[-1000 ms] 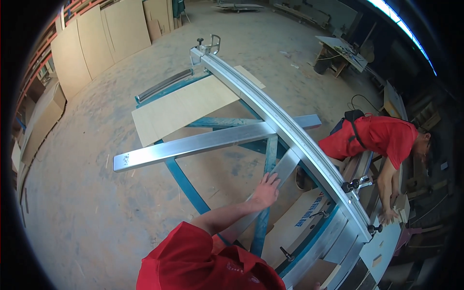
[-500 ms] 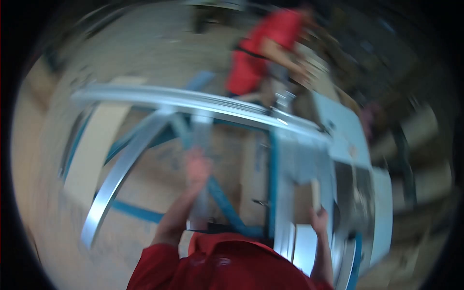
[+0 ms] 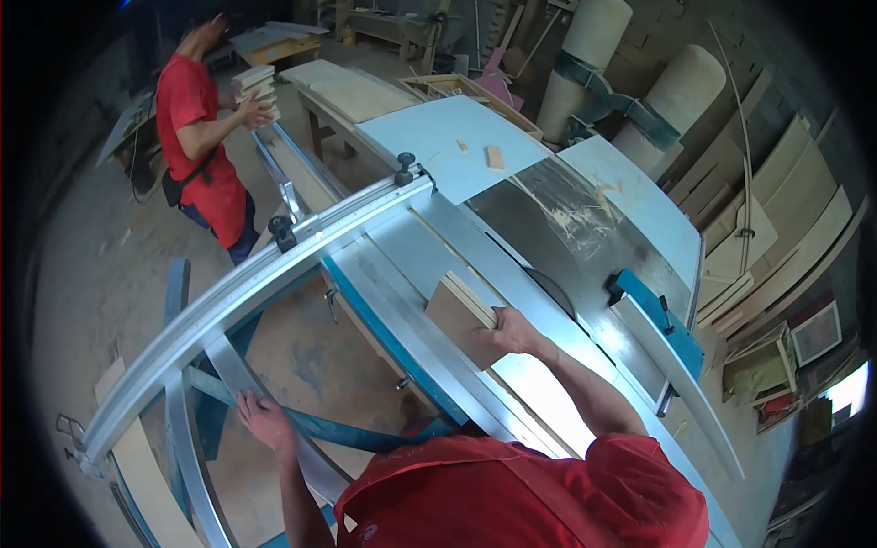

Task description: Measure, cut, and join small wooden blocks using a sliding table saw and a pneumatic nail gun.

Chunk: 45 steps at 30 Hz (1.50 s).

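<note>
nearest me, over the feed, the red shirt [image 3: 493,498] fills the lower edge. the left hand [image 3: 265,423] lies against the flat metal bar [image 3: 231,365] of the outrigger frame, just as it did a second ago; i cannot tell whether its fingers grip or only rest. the hands are well apart. the right hand [image 3: 509,333] is clamped on the brown-faced wooden pieces [image 3: 459,320], thumb and fingers closed about the end nearer the sleeve.

what changes most is my view: the head swings right, so those pieces, only a sliver at the lower edge a second ago, now sit plainly in the middle, over the sliding table [image 3: 402,265]. whether they touch the metal i cannot tell. for the work, i take this to mean attention shifts from the frame to the held pieces, with the left hand perhaps only steadying the body.

just beyond the right hand a dark curved disc [image 3: 554,289] shows, likely the saw blade; whether it turns i cannot tell. the long crosscut fence [image 3: 215,318] crosses farther out, and behind it a small offcut [image 3: 494,157] lies on a pale blue panel [image 3: 420,137]. farther off, the co-worker [image 3: 194,114], bent over a second ago, now stands upright holding a stack of pale blocks [image 3: 254,84].
</note>
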Tool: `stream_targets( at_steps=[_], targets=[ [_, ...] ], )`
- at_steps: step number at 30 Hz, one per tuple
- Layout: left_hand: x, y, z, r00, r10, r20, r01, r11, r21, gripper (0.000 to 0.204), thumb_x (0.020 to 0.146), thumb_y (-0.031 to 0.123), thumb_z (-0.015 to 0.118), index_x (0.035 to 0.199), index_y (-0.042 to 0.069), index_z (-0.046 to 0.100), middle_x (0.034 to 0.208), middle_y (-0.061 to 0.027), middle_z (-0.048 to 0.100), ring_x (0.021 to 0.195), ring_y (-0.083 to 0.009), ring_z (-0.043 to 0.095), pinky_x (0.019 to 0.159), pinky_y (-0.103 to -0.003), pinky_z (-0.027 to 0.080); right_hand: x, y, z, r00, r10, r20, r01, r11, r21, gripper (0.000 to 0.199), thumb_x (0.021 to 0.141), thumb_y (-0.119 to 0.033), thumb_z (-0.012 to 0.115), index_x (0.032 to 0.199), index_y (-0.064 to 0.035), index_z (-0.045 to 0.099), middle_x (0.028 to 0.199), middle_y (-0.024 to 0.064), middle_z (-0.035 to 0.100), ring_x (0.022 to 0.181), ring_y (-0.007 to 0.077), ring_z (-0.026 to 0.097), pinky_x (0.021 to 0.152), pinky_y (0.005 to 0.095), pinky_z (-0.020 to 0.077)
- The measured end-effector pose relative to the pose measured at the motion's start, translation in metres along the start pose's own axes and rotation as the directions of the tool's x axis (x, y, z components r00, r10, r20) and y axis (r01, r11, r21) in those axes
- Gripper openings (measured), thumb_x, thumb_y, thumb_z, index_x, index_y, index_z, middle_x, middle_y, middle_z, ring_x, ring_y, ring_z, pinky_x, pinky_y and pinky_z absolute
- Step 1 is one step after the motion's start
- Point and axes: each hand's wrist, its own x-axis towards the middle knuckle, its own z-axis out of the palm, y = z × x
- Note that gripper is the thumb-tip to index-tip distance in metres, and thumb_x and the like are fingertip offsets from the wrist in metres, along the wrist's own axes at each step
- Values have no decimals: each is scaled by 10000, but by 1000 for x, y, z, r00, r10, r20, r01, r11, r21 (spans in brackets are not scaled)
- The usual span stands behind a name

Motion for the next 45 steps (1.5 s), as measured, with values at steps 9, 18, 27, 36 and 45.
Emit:
stream_targets(
  at_steps=[9, 18, 27, 36, 45],
  targets=[
    [34, 34, 26, 963, 268, 26, -269, 956, 117, 497, 831, 53, 550, 1324, 3, 531, 1403, -240, 468, 1299, -425, 424, 1093, -485, 339, 22, 29, 30, 991, 101, 91, -136, 776, 616, 663, 784, -443, 743, 1140, 104, 627, 981, 193, 692, 904, 241, 673, 811, 357, 532],
    [220, 170, 149, 907, 400, -132, -417, 896, -154, 527, 790, 43, 567, 1314, -2, 545, 1340, -260, 523, 1223, -433, 494, 1054, -472, 375, 23, 25, 89, 959, 227, 172, -228, 251, 941, 582, 863, -343, 716, 1174, 130, 584, 1028, 179, 672, 881, 216, 670, 781, 338, 542],
    [262, 165, 226, 992, 121, 32, -116, 986, -119, 286, 834, 209, 536, 980, 15, 687, 886, -251, 671, 852, -470, 627, 753, -534, 472, 71, 21, 75, 948, 294, 124, -172, 144, 974, 475, 901, -299, 677, 1161, 90, 599, 1025, 155, 666, 895, 195, 659, 773, 311, 536],
    [270, 170, 236, 988, 137, -71, -145, 980, -137, 295, 857, 228, 500, 1001, 47, 684, 894, -244, 669, 851, -459, 626, 733, -539, 457, 120, 11, 77, 963, 267, 26, -64, 134, 989, 500, 909, -310, 680, 1210, 78, 584, 1077, 150, 662, 951, 187, 646, 830, 310, 523],
    [282, 169, 251, 991, 74, -114, -89, 988, -128, 288, 873, 211, 492, 1025, 54, 679, 914, -253, 664, 858, -469, 620, 746, -549, 450, 100, 12, 79, 963, 253, 97, -119, 75, 990, 518, 905, -286, 696, 1225, 101, 569, 1110, 162, 656, 998, 202, 640, 869, 325, 524]
  ],
)
